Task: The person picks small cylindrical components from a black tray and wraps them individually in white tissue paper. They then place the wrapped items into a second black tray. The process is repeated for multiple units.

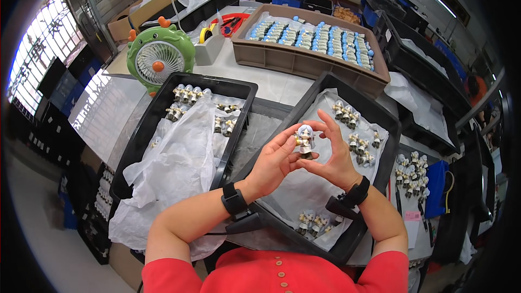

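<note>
White-haired figurine (pixel 305 139) is over the black tray (pixel 380 113) under both hands, left hand (pixel 274 158) pinching it, right hand (pixel 337 157) curled round, contact unclear; probably mid-handling, not done, and tray's figurine groups (pixel 345 114) could be finished or pending.

Held figurine (pixel 304 138) (back hidden)

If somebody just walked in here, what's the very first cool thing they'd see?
Probably the bright green creature-shaped fan, standing at the upper left behind a black tray. Next might be the little pale-haired figurine near the middle, between the left hand and right hand. Farther back, rows of small blue-and-white pieces fill a big brown tray.
</note>
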`<state>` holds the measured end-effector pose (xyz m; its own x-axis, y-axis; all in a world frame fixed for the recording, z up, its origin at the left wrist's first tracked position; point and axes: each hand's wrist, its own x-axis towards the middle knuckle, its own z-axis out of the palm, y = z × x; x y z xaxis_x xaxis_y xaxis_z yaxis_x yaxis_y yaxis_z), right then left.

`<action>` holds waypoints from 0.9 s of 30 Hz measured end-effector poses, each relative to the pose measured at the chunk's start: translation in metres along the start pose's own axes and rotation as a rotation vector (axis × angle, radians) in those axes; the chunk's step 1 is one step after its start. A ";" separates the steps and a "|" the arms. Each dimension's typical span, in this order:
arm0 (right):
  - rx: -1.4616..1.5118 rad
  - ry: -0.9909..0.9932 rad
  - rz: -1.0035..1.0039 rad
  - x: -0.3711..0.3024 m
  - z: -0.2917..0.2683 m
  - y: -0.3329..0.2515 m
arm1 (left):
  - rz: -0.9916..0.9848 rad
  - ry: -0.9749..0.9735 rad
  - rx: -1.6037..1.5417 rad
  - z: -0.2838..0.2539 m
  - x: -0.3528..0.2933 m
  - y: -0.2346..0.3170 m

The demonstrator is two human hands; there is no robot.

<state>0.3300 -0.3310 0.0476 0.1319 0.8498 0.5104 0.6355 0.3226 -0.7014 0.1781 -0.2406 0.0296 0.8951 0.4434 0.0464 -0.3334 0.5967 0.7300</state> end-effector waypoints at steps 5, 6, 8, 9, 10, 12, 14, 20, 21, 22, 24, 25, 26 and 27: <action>0.012 -0.007 0.015 0.000 0.000 0.000 | -0.003 -0.001 -0.002 -0.001 0.000 -0.001; 0.014 -0.007 0.018 0.000 0.000 0.000 | -0.003 0.000 -0.002 -0.001 0.000 0.000; 0.021 -0.011 0.024 0.000 0.000 0.001 | -0.004 0.004 0.001 0.000 0.000 0.000; 0.026 -0.012 0.026 0.000 0.000 0.001 | -0.005 0.006 0.002 0.000 0.000 0.000; 0.030 -0.013 0.028 0.000 0.000 0.002 | -0.006 0.005 -0.001 0.000 0.000 0.000; 0.036 -0.018 0.032 0.000 0.001 0.002 | -0.008 0.004 -0.007 0.000 0.000 0.000; 0.036 -0.024 0.033 0.000 0.001 0.002 | -0.006 -0.002 -0.008 0.000 0.000 0.000; 0.050 -0.040 0.038 0.000 0.002 0.003 | -0.017 -0.014 -0.026 0.000 0.001 0.001; 0.059 -0.042 0.040 0.000 0.002 0.003 | -0.020 -0.019 -0.032 0.000 0.001 0.001; 0.068 -0.044 0.042 0.000 0.002 0.004 | -0.021 -0.019 -0.035 0.000 0.001 0.001; 0.064 -0.047 0.037 0.000 0.002 0.004 | -0.023 -0.019 -0.041 0.000 0.000 0.001; 0.062 -0.048 0.036 0.000 0.002 0.005 | -0.024 -0.019 -0.041 -0.001 0.000 0.001; 0.064 -0.049 0.037 0.000 0.003 0.005 | -0.026 -0.020 -0.041 -0.001 0.000 0.001; 0.066 -0.049 0.038 0.000 0.003 0.005 | -0.027 -0.020 -0.042 -0.001 0.000 0.001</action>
<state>0.3311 -0.3280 0.0427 0.1161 0.8808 0.4590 0.5790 0.3155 -0.7519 0.1776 -0.2388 0.0299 0.9096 0.4134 0.0413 -0.3208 0.6359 0.7019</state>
